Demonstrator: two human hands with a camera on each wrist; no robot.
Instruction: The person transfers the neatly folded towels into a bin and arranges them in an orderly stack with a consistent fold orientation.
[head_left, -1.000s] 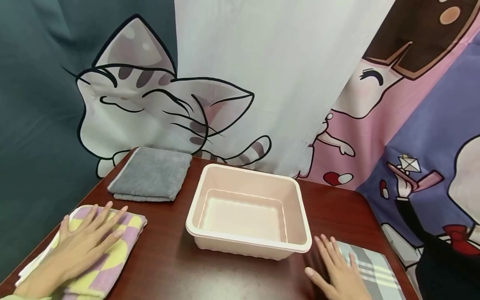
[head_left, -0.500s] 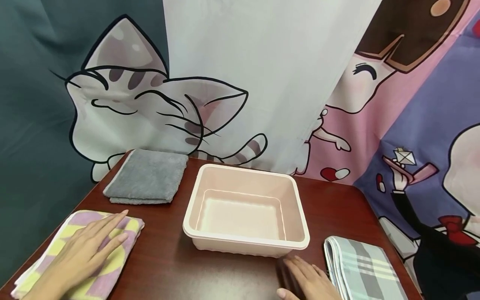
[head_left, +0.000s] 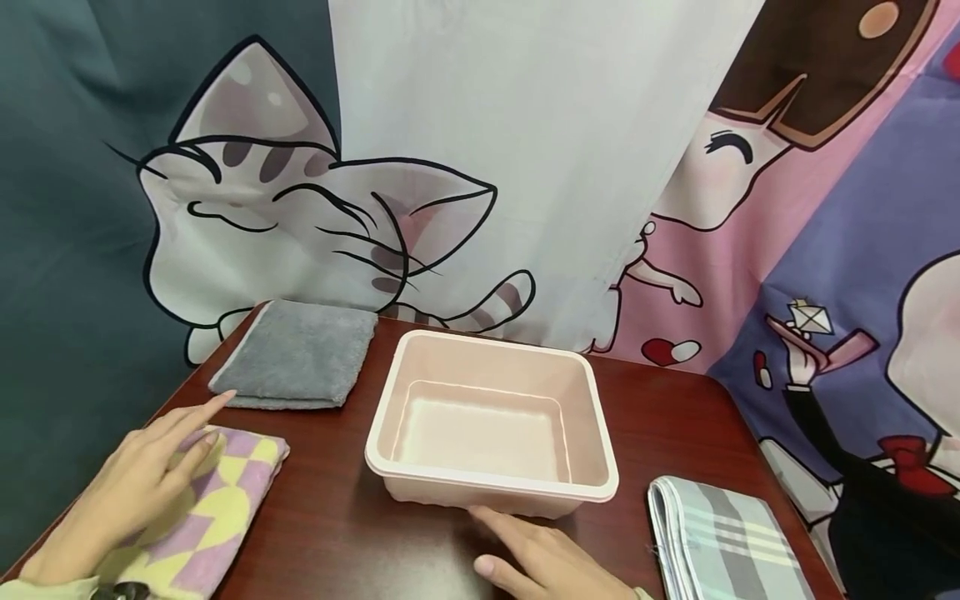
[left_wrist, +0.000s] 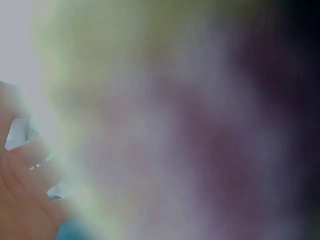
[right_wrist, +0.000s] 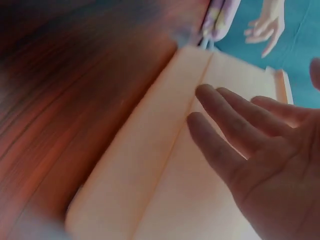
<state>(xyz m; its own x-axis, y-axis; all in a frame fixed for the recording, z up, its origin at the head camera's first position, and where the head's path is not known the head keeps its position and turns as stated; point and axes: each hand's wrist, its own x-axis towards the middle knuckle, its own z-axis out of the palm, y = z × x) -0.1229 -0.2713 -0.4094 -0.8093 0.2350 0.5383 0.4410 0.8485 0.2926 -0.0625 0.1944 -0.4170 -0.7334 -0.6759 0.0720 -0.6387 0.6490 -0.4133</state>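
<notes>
A folded towel (head_left: 228,504) in purple and yellow lies at the table's left, and my left hand (head_left: 135,483) is over its left part with fingers extended. Blurred cloth fills most of the left wrist view, where some of that hand (left_wrist: 25,185) shows at the left edge. A pale pink plastic basin (head_left: 491,489) stands mid-table with nothing in it. Just in front of its near wall is my right hand (head_left: 551,558), fingers stretched out and holding nothing. From the right wrist, its fingers (right_wrist: 215,145) overlap the side of the basin (right_wrist: 150,165).
A folded grey towel (head_left: 300,354) lies at the back left corner of the dark wooden table (head_left: 337,533). At the right edge is a folded plaid cloth (head_left: 738,533) in grey, white and yellow. A printed curtain (head_left: 480,100) hangs behind the table.
My right hand has moved left, away from the plaid cloth, to the front of the basin. The left hand has shifted left and lifted from the purple and yellow towel.
</notes>
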